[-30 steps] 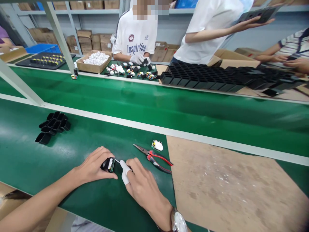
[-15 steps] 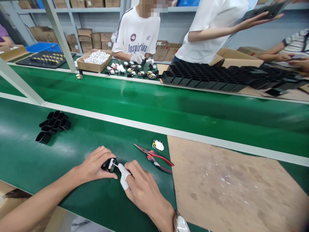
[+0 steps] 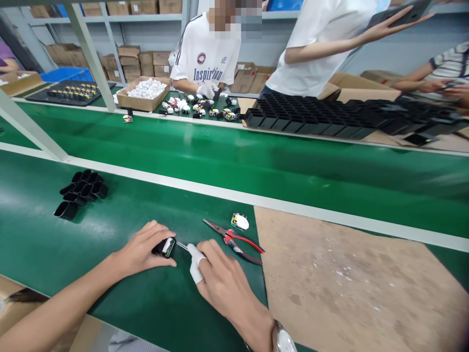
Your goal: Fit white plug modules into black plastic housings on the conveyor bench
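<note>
My left hand is closed round a small black plastic housing, its opening turned to the right. Inside that opening a circuit board with a white part shows. Just right of it, my right hand, with white covers on thumb and finger, grips a thin metal-tipped tool. The tool's tip is close to the housing's upper right edge; whether it touches cannot be told. Most of the tool is hidden in the fingers. Beyond my right hand lie red-and-black long-nose pliers and a loose circuit board with a white top.
Black empty housings cluster at the left. A brown board covers the right of the bench. Past a white rail runs a green belt carrying a small circuit assembly. Co-workers stand behind it beside a box of white parts.
My right hand has drawn back to the right, and the tool's tip has come out of the housing's opening. The small assembly on the belt has shifted right.
</note>
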Demonstrator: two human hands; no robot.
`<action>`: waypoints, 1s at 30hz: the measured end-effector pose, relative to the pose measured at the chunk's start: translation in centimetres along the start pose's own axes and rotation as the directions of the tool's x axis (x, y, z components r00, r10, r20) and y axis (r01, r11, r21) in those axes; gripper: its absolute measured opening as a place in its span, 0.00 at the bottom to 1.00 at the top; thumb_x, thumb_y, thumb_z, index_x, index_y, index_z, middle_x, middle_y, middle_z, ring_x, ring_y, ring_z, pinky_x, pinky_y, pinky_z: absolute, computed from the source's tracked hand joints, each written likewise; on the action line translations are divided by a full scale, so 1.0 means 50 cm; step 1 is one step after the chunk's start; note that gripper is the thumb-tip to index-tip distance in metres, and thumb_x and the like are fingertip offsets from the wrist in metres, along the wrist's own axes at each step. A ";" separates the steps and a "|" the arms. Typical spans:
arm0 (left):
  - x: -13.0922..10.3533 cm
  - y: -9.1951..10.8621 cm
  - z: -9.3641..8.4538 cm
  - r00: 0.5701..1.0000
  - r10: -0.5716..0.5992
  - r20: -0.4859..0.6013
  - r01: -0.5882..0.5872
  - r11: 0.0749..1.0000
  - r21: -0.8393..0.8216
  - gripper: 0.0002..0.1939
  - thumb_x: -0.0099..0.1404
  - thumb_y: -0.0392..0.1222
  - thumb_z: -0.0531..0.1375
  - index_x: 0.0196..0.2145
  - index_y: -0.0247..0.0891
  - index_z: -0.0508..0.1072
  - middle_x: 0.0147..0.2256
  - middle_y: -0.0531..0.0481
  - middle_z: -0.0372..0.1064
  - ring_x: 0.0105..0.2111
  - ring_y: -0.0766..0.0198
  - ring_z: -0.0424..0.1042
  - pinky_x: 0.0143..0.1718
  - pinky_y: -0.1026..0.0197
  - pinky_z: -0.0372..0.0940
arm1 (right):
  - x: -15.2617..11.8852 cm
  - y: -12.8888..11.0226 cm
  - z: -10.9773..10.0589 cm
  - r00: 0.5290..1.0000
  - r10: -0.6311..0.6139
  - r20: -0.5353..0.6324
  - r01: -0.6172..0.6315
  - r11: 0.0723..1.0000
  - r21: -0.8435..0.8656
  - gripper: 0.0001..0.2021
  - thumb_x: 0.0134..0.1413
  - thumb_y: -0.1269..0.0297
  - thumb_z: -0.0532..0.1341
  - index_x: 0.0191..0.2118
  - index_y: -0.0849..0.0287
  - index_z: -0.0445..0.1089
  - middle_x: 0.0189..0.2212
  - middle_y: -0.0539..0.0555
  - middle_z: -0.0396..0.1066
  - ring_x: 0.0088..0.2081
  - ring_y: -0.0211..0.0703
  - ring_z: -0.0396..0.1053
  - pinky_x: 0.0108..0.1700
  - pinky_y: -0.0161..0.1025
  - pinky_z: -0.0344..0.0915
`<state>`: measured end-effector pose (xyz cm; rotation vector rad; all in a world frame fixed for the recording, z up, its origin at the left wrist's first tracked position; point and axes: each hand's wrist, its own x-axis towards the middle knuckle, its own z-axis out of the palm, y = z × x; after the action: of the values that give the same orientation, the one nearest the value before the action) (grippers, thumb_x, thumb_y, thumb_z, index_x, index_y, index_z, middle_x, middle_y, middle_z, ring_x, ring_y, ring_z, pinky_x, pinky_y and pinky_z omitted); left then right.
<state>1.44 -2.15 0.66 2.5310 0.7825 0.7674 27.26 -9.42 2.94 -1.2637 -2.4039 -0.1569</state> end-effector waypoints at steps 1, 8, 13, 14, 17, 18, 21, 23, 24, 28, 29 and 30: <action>0.000 -0.001 -0.001 1.000 -0.017 0.005 0.017 0.999 -0.030 0.31 0.69 0.55 0.69 0.63 0.40 0.66 0.49 0.41 0.75 0.45 0.52 0.74 0.50 0.50 0.69 | -0.001 0.007 0.007 0.999 0.031 0.008 -0.031 0.999 -0.014 0.10 0.57 0.81 0.58 0.33 0.57 0.67 0.40 0.58 0.67 0.40 0.49 0.65 0.27 0.41 0.57; -0.010 -0.012 -0.027 0.996 -0.036 -0.080 0.030 0.997 -0.076 0.24 0.69 0.45 0.71 0.58 0.41 0.69 0.53 0.39 0.73 0.52 0.51 0.75 0.52 0.49 0.72 | -0.005 0.030 0.058 0.983 0.161 0.092 -0.146 0.978 -0.150 0.15 0.52 0.84 0.57 0.42 0.60 0.70 0.38 0.58 0.68 0.39 0.52 0.67 0.37 0.45 0.70; -0.005 -0.017 -0.040 0.986 0.134 -0.100 -0.133 0.991 0.020 0.19 0.67 0.40 0.73 0.52 0.38 0.74 0.49 0.39 0.73 0.49 0.50 0.75 0.49 0.47 0.74 | -0.001 0.022 0.057 0.991 0.136 -0.007 -0.136 0.978 -0.158 0.14 0.58 0.82 0.57 0.47 0.62 0.70 0.43 0.61 0.69 0.40 0.52 0.66 0.41 0.47 0.70; -0.004 -0.015 -0.038 0.984 0.142 -0.104 -0.140 0.990 0.026 0.18 0.68 0.39 0.72 0.52 0.38 0.74 0.48 0.39 0.73 0.49 0.51 0.75 0.49 0.48 0.74 | 0.000 0.020 0.054 0.992 0.120 -0.032 -0.123 0.983 -0.138 0.13 0.61 0.81 0.57 0.47 0.62 0.71 0.44 0.62 0.69 0.41 0.52 0.66 0.41 0.47 0.70; -0.004 -0.004 -0.024 0.984 0.125 -0.129 -0.124 0.992 0.017 0.12 0.70 0.31 0.67 0.49 0.39 0.76 0.49 0.40 0.74 0.46 0.55 0.77 0.45 0.52 0.75 | 0.003 0.012 0.048 0.995 0.058 -0.085 -0.063 0.996 -0.056 0.11 0.63 0.81 0.55 0.44 0.62 0.71 0.44 0.62 0.69 0.41 0.51 0.65 0.42 0.47 0.68; -0.005 0.000 -0.018 0.985 0.107 -0.136 -0.108 0.994 0.001 0.10 0.70 0.29 0.66 0.47 0.39 0.77 0.49 0.40 0.75 0.45 0.56 0.77 0.44 0.53 0.75 | 0.003 0.009 0.047 0.995 0.031 -0.094 -0.034 0.999 -0.028 0.12 0.63 0.82 0.54 0.42 0.61 0.71 0.44 0.61 0.69 0.42 0.51 0.64 0.42 0.47 0.68; -0.006 0.001 -0.006 0.978 -0.061 -0.199 0.033 0.989 -0.142 0.05 0.70 0.31 0.67 0.41 0.40 0.79 0.48 0.41 0.77 0.43 0.57 0.78 0.43 0.54 0.76 | 0.002 -0.004 0.052 0.992 -0.057 -0.114 0.063 0.997 0.048 0.13 0.62 0.82 0.53 0.34 0.58 0.68 0.42 0.59 0.70 0.41 0.49 0.64 0.41 0.45 0.66; -0.001 -0.009 -0.006 0.911 -0.352 -0.213 0.242 0.877 -0.414 0.02 0.69 0.38 0.69 0.38 0.39 0.80 0.42 0.43 0.79 0.39 0.58 0.80 0.40 0.56 0.77 | 0.000 -0.017 0.060 0.988 -0.106 -0.114 0.116 0.990 0.085 0.12 0.65 0.79 0.56 0.32 0.58 0.67 0.41 0.57 0.70 0.39 0.47 0.63 0.40 0.44 0.64; 0.002 -0.016 -0.010 0.839 -0.516 -0.174 0.340 0.746 -0.572 0.06 0.68 0.42 0.70 0.37 0.38 0.80 0.38 0.44 0.80 0.36 0.59 0.80 0.38 0.58 0.77 | -0.002 -0.024 0.065 0.986 -0.127 -0.109 0.138 0.985 0.099 0.11 0.67 0.77 0.57 0.32 0.58 0.67 0.41 0.57 0.70 0.39 0.46 0.63 0.40 0.44 0.64; 0.016 -0.047 -0.036 0.620 -0.785 -0.014 0.427 0.352 -0.833 0.18 0.62 0.53 0.74 0.32 0.36 0.78 0.30 0.48 0.78 0.31 0.61 0.79 0.34 0.59 0.78 | -0.010 -0.055 0.090 0.983 -0.165 -0.075 0.175 0.975 0.139 0.10 0.70 0.67 0.63 0.33 0.59 0.69 0.45 0.56 0.72 0.43 0.47 0.66 0.44 0.44 0.66; 0.019 -0.051 -0.041 0.615 -0.788 -0.033 0.420 0.362 -0.832 0.19 0.62 0.55 0.73 0.32 0.35 0.77 0.31 0.48 0.78 0.31 0.61 0.79 0.35 0.58 0.78 | -0.012 -0.061 0.097 0.982 -0.173 -0.074 0.183 0.972 0.148 0.09 0.69 0.66 0.64 0.34 0.59 0.70 0.47 0.56 0.72 0.45 0.48 0.66 0.46 0.45 0.66; 0.020 -0.053 -0.044 0.618 -0.785 -0.054 0.418 0.385 -0.823 0.20 0.62 0.57 0.73 0.31 0.35 0.76 0.31 0.47 0.78 0.32 0.60 0.79 0.36 0.57 0.78 | -0.013 -0.066 0.103 0.980 -0.182 -0.076 0.192 0.969 0.154 0.08 0.68 0.65 0.65 0.35 0.59 0.71 0.49 0.56 0.72 0.47 0.49 0.67 0.48 0.45 0.66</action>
<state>-0.24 0.95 1.46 1.1270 1.1606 1.0921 23.34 -10.35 -1.69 -0.9470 -2.4265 -0.0539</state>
